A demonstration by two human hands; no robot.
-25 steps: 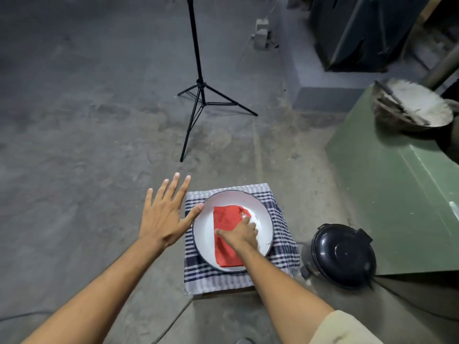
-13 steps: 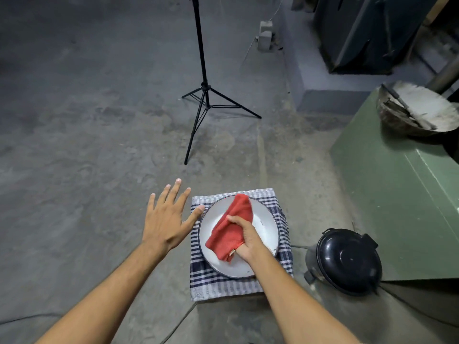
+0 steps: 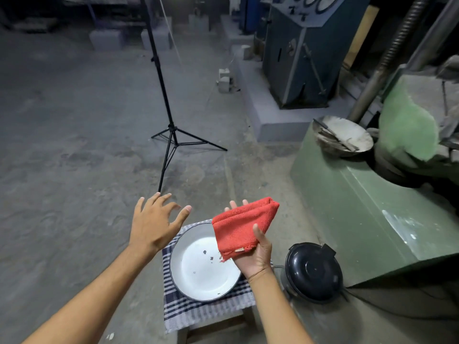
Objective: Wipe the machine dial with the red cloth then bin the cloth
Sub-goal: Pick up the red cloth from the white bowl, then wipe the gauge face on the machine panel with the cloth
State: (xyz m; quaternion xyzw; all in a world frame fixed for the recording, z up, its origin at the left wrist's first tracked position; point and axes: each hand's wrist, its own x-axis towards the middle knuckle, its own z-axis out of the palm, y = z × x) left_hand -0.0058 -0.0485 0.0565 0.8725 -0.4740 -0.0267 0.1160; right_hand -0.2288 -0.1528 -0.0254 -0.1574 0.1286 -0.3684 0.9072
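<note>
Head view: the right hand (image 3: 255,254) is turned palm up, its fingers (image 3: 244,202) spread under the red cloth (image 3: 242,224) and the thumb pressed down on the near edge, so the cloth is pinched between thumb and palm. It is held in the air above the far right rim of the white enamel bowl (image 3: 198,281), not touching it. The left hand (image 3: 155,224) hovers palm down to the left, fingers apart and holding nothing.

The cloth looks like folded terry: soft, limp, light, with a frayed near corner and a small tan tag by the thumb. I judge it will drape and unfold if held by one corner, so a bunched grip across the fold suits wiping best. It is not fragile and hardly slippery.

Below, the bowl sits on a blue checked towel (image 3: 206,311) over a low worktop. A black lidded pot (image 3: 313,274) stands just right of it, beside the green machine (image 3: 367,214). Far off, a blue cabinet (image 3: 298,53) carries round dial faces (image 3: 325,2) at the top edge. A black tripod (image 3: 171,130) stands on the concrete floor.

No brand, label or writing can be read; the tag is too small.
</note>
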